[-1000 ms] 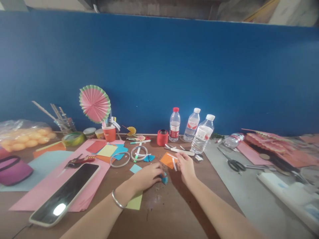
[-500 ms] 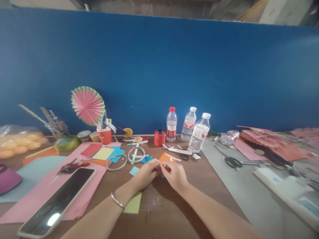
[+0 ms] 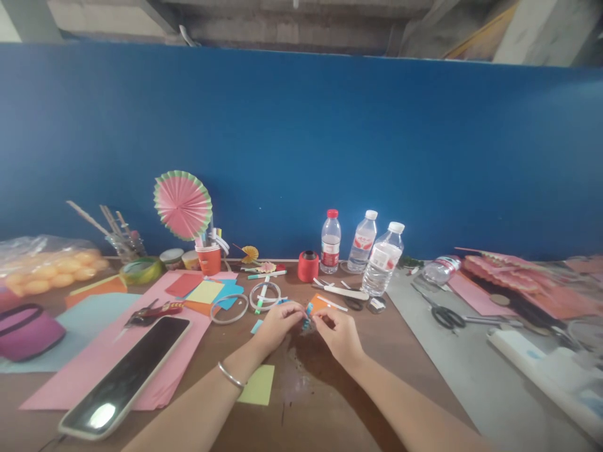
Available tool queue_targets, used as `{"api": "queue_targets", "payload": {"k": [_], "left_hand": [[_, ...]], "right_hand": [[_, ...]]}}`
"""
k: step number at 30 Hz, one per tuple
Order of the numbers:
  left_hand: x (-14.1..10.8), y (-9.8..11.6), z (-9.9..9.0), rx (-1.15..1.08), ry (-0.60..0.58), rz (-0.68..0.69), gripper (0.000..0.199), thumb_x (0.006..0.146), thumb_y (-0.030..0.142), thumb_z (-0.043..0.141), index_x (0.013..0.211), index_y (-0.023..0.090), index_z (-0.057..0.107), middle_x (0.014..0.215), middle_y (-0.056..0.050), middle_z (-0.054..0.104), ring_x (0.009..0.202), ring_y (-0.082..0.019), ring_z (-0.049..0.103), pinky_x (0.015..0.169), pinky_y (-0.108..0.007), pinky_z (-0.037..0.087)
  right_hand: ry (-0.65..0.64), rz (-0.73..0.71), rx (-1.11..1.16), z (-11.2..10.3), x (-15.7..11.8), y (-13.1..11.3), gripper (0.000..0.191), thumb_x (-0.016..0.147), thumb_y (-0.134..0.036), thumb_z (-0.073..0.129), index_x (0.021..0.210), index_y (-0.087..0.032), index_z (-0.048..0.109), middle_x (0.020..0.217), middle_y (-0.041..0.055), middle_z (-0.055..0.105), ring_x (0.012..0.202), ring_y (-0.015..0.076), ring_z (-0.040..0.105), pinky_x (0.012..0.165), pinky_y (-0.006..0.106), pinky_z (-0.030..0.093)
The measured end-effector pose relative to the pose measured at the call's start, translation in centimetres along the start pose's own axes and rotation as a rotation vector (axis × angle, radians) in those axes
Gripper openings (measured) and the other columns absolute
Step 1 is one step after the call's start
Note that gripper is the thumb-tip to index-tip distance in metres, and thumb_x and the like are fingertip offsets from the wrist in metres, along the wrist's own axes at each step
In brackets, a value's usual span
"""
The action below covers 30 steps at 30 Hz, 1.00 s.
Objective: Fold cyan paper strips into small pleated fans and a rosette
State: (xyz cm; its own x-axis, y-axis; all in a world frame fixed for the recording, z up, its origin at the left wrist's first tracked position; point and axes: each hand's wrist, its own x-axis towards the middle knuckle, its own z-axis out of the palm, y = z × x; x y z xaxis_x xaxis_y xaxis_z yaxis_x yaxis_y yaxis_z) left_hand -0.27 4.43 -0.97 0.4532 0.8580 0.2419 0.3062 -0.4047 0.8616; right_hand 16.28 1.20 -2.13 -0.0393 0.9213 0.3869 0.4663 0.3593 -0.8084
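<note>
A small pleated piece of blue paper (image 3: 306,318) stands between my two hands above the table's middle. My left hand (image 3: 281,326), with a silver bangle on the wrist, pinches it from the left. From the other side my right hand (image 3: 340,333) has thumb and fingertips closed at its edge; the exact contact there is too small to see clearly. Just behind the hands lies an orange paper square (image 3: 323,304) with a white strip on it. A yellow-green paper square (image 3: 257,385) is beside my left forearm.
Water bottles (image 3: 382,260) and a red tape roll (image 3: 308,267) stand behind my hands. At left are a phone (image 3: 127,376), pink paper (image 3: 61,389) and a red cup (image 3: 208,260) holding a paper fan (image 3: 183,205). Scissors (image 3: 447,317) and a power strip (image 3: 532,358) lie right.
My hands have drawn slightly apart, and the blue pleated paper now shows between my fingertips. The whole view has shifted, with things appearing lower and a little further right.
</note>
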Motion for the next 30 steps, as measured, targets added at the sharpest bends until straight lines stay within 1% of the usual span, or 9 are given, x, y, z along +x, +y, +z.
{"api": "queue_targets", "payload": {"k": [3,5,9,12,17,19,24,26,30], "left_hand": [[0.0,-0.2,-0.1,-0.036,0.012,-0.038,0.027,0.079,0.034,0.044,0.073,0.016,0.063,0.08,-0.003,0.062,0.074,-0.015,0.055,0.069,-0.025,0.042],[0.1,-0.4,-0.1,-0.057,0.018,-0.027,0.028,0.079,0.035,0.045,0.073,0.015,0.063,0.081,-0.004,0.062,0.074,-0.016,0.055,0.07,-0.025,0.042],[0.2,-0.5,-0.1,-0.075,0.043,0.004,0.024,0.075,0.034,0.052,0.073,0.014,0.064,0.081,-0.004,0.064,0.078,-0.017,0.055,0.075,-0.026,0.04],[0.2,-0.6,-0.1,-0.101,0.067,-0.006,0.02,0.072,0.033,0.055,0.071,0.014,0.064,0.078,-0.004,0.064,0.077,-0.017,0.055,0.074,-0.025,0.041],[0.2,-0.7,0.1,-0.126,0.095,-0.057,0.021,0.072,0.032,0.055,0.066,0.014,0.063,0.072,-0.002,0.063,0.068,-0.015,0.055,0.066,-0.024,0.041],[0.2,-0.7,0.2,-0.111,0.11,-0.071,0.02,0.072,0.032,0.056,0.064,0.014,0.063,0.072,-0.002,0.064,0.068,-0.015,0.055,0.066,-0.024,0.041],[0.2,-0.4,0.1,-0.053,0.115,-0.009,0.015,0.07,0.025,0.057,0.059,0.015,0.06,0.067,-0.002,0.062,0.068,-0.015,0.055,0.068,-0.024,0.041],[0.2,-0.3,0.2,-0.05,0.107,0.018,0.015,0.07,0.023,0.056,0.058,0.015,0.058,0.066,-0.001,0.06,0.067,-0.014,0.054,0.067,-0.024,0.041],[0.1,-0.2,0.3,-0.047,0.107,0.05,0.013,0.07,0.017,0.054,0.057,0.015,0.056,0.067,-0.001,0.059,0.068,-0.014,0.054,0.068,-0.024,0.04]], "right_hand": [[-0.038,0.046,0.042,0.3,0.2,0.3,0.021,0.075,-0.029,0.05,0.071,-0.016,0.065,0.059,0.0005,0.061,0.052,0.0124,0.051,0.051,0.021,0.037],[-0.052,0.075,0.05,0.5,0.3,0.5,0.02,0.074,-0.029,0.051,0.071,-0.016,0.065,0.057,0.0,0.059,0.05,0.012,0.05,0.05,0.021,0.036],[-0.032,0.082,0.027,0.7,0.5,0.8,0.022,0.073,-0.031,0.051,0.068,-0.015,0.065,0.054,-0.0004,0.057,0.05,0.0117,0.048,0.05,0.021,0.035],[-0.028,0.09,0.002,0.7,0.7,0.8,0.019,0.072,-0.029,0.052,0.067,-0.016,0.065,0.052,-0.0013,0.055,0.048,0.011,0.046,0.048,0.021,0.034],[-0.045,0.056,-0.052,0.7,0.5,0.5,0.018,0.073,-0.028,0.051,0.067,-0.017,0.064,0.048,-0.0029,0.052,0.045,0.0099,0.044,0.046,0.02,0.031],[-0.049,0.015,-0.081,0.7,0.3,0.4,0.017,0.074,-0.027,0.051,0.068,-0.018,0.065,0.049,-0.0028,0.053,0.046,0.0099,0.044,0.047,0.02,0.031],[-0.067,-0.046,-0.094,0.8,0.1,0.3,0.016,0.074,-0.025,0.051,0.071,-0.019,0.066,0.054,-0.0016,0.057,0.048,0.0102,0.046,0.05,0.02,0.033],[-0.048,-0.027,-0.085,0.9,0.2,0.3,0.015,0.073,-0.027,0.053,0.073,-0.019,0.065,0.052,-0.0025,0.054,0.048,0.01,0.045,0.05,0.02,0.033],[-0.013,0.066,-0.026,1.1,0.5,0.5,0.017,0.069,-0.032,0.058,0.078,-0.018,0.062,0.047,-0.0058,0.045,0.046,0.0098,0.042,0.048,0.02,0.031]]}}
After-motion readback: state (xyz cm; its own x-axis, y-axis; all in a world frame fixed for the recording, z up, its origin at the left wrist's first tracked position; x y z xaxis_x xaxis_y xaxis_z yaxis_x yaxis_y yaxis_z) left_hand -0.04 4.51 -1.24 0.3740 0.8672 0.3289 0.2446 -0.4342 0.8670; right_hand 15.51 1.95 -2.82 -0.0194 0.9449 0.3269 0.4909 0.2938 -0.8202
